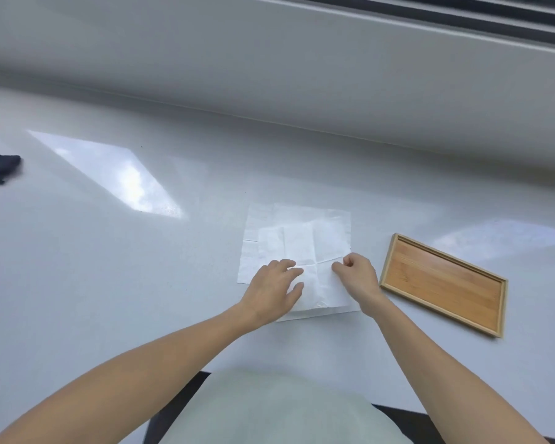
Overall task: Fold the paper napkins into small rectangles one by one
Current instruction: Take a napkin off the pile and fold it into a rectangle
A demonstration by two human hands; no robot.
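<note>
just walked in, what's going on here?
A person is working on unfolded white paper napkins stacked on a white table. The left hand presses flat on the top sheet; the right hand pinches its right edge. A wooden tray to the right holds nothing yet.

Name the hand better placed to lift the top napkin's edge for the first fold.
Probably the right hand: its fingertips already pinch at the top napkin, while the left hand lies flat, pinning it.
</note>
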